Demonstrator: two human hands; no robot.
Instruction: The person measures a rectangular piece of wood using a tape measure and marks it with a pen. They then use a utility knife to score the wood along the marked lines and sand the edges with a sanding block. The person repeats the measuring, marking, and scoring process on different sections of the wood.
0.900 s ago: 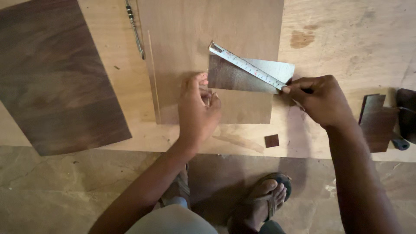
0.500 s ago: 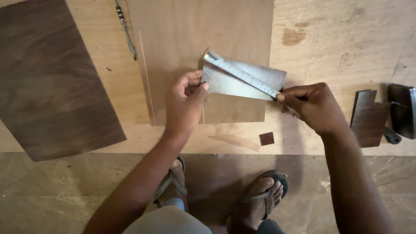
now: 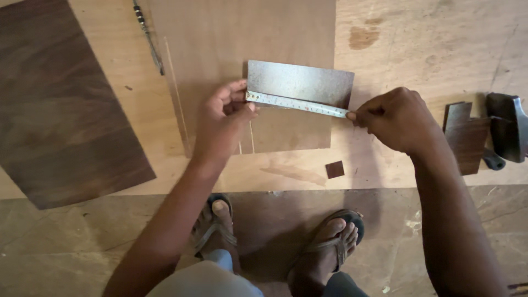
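A small grey-brown rectangular laminate piece (image 3: 300,82) lies on a light brown plywood sheet (image 3: 242,38). A metal measuring tape blade (image 3: 297,103) runs along the piece's near edge. My left hand (image 3: 223,118) pinches the tape's left end against the piece's left corner. My right hand (image 3: 396,118) pinches the tape's right end just past the piece's right corner. The tape is stretched nearly level between the two hands.
A large dark walnut-coloured laminate sheet (image 3: 60,104) lies at the left. A thin metal tool (image 3: 147,36) rests at the top. A tiny dark square offcut (image 3: 334,169) sits near the board's edge. Dark offcuts (image 3: 465,135) and a hammer head (image 3: 509,129) lie at the right. My sandalled feet (image 3: 324,247) stand below.
The small piece, earlier held tilted with the tape slanting across it, now lies flatter and squarer, and the tape runs along its near edge. Both hands moved slightly apart.
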